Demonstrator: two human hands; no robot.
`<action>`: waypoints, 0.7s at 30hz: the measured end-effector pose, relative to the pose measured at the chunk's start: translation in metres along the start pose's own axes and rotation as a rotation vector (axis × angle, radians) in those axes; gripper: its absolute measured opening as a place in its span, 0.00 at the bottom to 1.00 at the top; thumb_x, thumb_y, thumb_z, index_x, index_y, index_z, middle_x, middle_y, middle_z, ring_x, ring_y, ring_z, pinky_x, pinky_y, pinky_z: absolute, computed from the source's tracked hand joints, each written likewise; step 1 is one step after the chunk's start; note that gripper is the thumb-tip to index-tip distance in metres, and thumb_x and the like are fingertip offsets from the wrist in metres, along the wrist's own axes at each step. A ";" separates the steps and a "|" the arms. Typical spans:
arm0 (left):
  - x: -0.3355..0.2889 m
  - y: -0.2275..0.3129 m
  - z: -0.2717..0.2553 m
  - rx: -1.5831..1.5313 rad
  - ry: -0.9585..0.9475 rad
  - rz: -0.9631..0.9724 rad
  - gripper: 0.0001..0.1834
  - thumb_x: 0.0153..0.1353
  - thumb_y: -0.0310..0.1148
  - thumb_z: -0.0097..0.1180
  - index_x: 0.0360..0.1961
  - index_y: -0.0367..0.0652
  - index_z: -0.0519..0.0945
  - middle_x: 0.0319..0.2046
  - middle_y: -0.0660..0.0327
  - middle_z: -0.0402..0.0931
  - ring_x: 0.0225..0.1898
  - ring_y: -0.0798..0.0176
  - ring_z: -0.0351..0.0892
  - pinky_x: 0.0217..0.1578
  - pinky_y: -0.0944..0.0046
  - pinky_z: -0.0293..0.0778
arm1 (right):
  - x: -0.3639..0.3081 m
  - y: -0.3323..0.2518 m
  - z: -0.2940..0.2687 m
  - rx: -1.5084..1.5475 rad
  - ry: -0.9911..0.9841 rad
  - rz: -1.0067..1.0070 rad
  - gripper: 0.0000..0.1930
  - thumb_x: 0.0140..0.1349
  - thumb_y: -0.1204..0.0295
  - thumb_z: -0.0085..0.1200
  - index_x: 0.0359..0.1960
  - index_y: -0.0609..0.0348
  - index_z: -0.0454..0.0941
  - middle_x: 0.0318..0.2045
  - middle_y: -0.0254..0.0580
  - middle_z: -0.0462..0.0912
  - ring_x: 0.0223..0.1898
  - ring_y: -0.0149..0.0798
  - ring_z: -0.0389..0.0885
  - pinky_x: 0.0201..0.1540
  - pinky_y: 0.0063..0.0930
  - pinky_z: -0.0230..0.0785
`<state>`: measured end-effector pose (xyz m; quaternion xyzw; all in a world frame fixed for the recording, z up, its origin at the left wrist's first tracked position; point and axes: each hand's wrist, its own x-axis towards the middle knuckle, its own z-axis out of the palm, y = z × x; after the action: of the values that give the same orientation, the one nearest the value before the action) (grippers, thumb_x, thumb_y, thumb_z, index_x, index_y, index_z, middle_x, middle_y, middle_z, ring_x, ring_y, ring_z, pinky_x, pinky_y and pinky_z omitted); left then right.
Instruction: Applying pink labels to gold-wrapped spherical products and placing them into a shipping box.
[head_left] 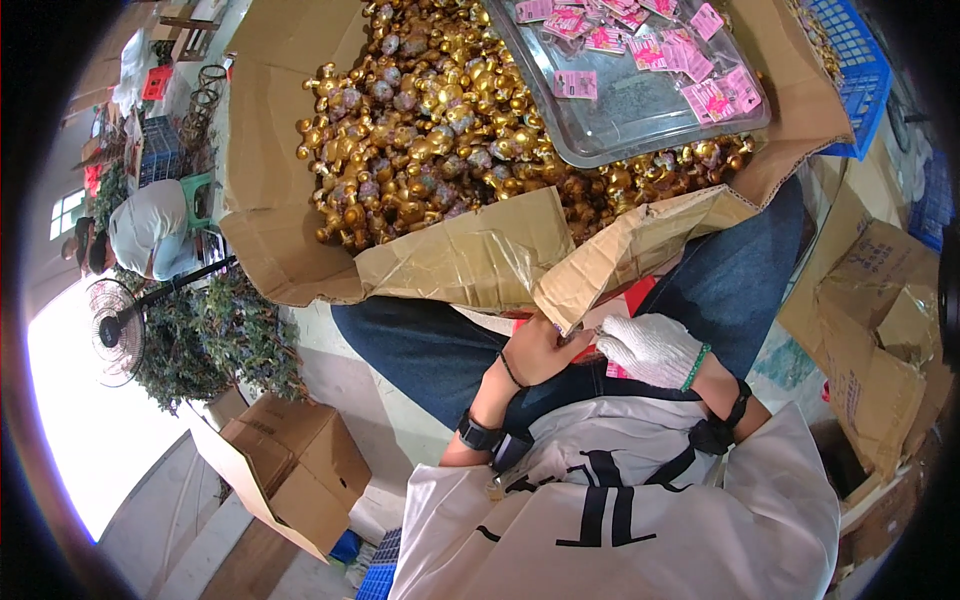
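My left hand (538, 352), bare with a dark band at the wrist, is closed just below the torn front flap (590, 280) of a big cardboard box. My right hand (652, 350), in a white knit glove with a green cuff, is curled close beside it. The fingertips almost meet over my lap, and what they pinch is too small and covered to make out. Shiny gold figurines (420, 130), some with glittery purple-grey parts, fill the box. A clear plastic tray (630, 130) holding several pink printed cards (575, 84) rests on them.
Something red (640, 293) shows between my knees under the flap. Blue crates (855, 70) stand at the far right, above opened cartons (870, 330). To the left are a fan (115, 330), leafy plants (225, 335), an open carton (295, 460) and a bending person (150, 228).
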<state>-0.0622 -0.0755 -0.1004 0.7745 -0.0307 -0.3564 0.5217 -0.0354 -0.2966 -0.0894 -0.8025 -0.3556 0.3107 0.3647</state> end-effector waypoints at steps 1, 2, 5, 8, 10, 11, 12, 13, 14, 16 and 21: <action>0.000 0.000 -0.002 -0.007 -0.006 -0.018 0.24 0.60 0.43 0.54 0.55 0.42 0.71 0.48 0.44 0.73 0.49 0.43 0.74 0.48 0.56 0.71 | 0.001 -0.002 -0.003 -0.030 -0.002 -0.043 0.09 0.62 0.66 0.47 0.38 0.56 0.71 0.26 0.47 0.77 0.26 0.51 0.78 0.27 0.43 0.70; -0.004 0.000 0.002 -0.003 -0.002 -0.015 0.24 0.60 0.43 0.54 0.55 0.42 0.71 0.48 0.44 0.73 0.49 0.43 0.74 0.48 0.56 0.71 | 0.001 -0.005 -0.005 -0.060 -0.003 -0.087 0.09 0.62 0.66 0.48 0.38 0.56 0.70 0.26 0.47 0.77 0.25 0.51 0.78 0.26 0.43 0.70; -0.001 -0.012 0.009 0.096 0.089 0.112 0.18 0.60 0.36 0.56 0.49 0.39 0.73 0.41 0.52 0.76 0.43 0.53 0.76 0.47 0.61 0.70 | 0.000 -0.007 -0.006 0.024 -0.022 0.086 0.09 0.63 0.64 0.47 0.36 0.55 0.70 0.23 0.47 0.77 0.24 0.52 0.78 0.25 0.43 0.69; -0.001 -0.008 0.007 0.033 0.067 0.078 0.18 0.60 0.37 0.56 0.48 0.39 0.73 0.40 0.52 0.76 0.43 0.53 0.76 0.47 0.61 0.70 | -0.001 -0.003 0.001 0.034 0.046 0.005 0.08 0.63 0.64 0.46 0.36 0.55 0.69 0.22 0.47 0.77 0.24 0.52 0.78 0.24 0.43 0.69; -0.001 -0.009 0.006 0.028 0.034 0.034 0.21 0.60 0.40 0.54 0.52 0.40 0.71 0.44 0.48 0.75 0.45 0.48 0.75 0.47 0.58 0.71 | -0.002 -0.003 0.001 0.000 0.011 0.009 0.08 0.60 0.66 0.49 0.35 0.56 0.72 0.25 0.46 0.76 0.25 0.49 0.78 0.25 0.40 0.70; -0.002 -0.009 0.006 0.025 0.003 -0.008 0.25 0.60 0.43 0.53 0.55 0.41 0.70 0.48 0.45 0.73 0.48 0.44 0.74 0.47 0.56 0.72 | -0.002 -0.003 0.001 -0.036 -0.023 0.010 0.08 0.56 0.69 0.52 0.35 0.57 0.75 0.28 0.44 0.76 0.26 0.46 0.78 0.27 0.37 0.71; -0.002 -0.009 0.006 0.023 0.002 -0.009 0.25 0.60 0.43 0.53 0.55 0.41 0.70 0.48 0.45 0.73 0.48 0.44 0.74 0.47 0.56 0.72 | -0.002 -0.004 0.000 -0.035 -0.025 0.012 0.08 0.56 0.69 0.52 0.35 0.57 0.75 0.28 0.44 0.76 0.26 0.46 0.78 0.27 0.37 0.71; -0.002 -0.009 0.006 0.034 0.022 0.032 0.25 0.60 0.43 0.53 0.55 0.41 0.70 0.48 0.45 0.73 0.48 0.44 0.74 0.47 0.56 0.72 | -0.002 -0.005 -0.001 -0.021 -0.022 0.038 0.08 0.55 0.69 0.53 0.35 0.57 0.75 0.29 0.44 0.75 0.26 0.46 0.78 0.27 0.37 0.71; -0.002 -0.009 0.006 0.045 0.042 0.073 0.25 0.60 0.43 0.53 0.54 0.41 0.71 0.49 0.45 0.73 0.48 0.44 0.74 0.47 0.55 0.72 | -0.002 -0.006 -0.001 -0.007 -0.019 0.063 0.09 0.55 0.69 0.53 0.35 0.57 0.75 0.30 0.43 0.75 0.26 0.46 0.78 0.27 0.37 0.71; -0.001 -0.006 0.005 0.047 0.030 0.051 0.24 0.60 0.44 0.52 0.54 0.41 0.71 0.49 0.45 0.72 0.48 0.44 0.73 0.47 0.55 0.71 | -0.005 0.002 0.005 -0.055 -0.025 0.017 0.08 0.55 0.69 0.53 0.35 0.57 0.75 0.30 0.43 0.75 0.26 0.46 0.78 0.27 0.37 0.71; -0.001 -0.008 0.006 0.084 0.076 0.094 0.24 0.61 0.44 0.51 0.54 0.42 0.71 0.49 0.45 0.72 0.48 0.44 0.73 0.48 0.55 0.71 | -0.003 0.000 0.003 -0.040 -0.027 0.005 0.09 0.54 0.69 0.53 0.36 0.58 0.75 0.30 0.43 0.74 0.26 0.45 0.78 0.27 0.36 0.71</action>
<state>-0.0693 -0.0764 -0.1081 0.8064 -0.0622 -0.3001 0.5058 -0.0388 -0.2977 -0.0904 -0.8064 -0.3645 0.3152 0.3428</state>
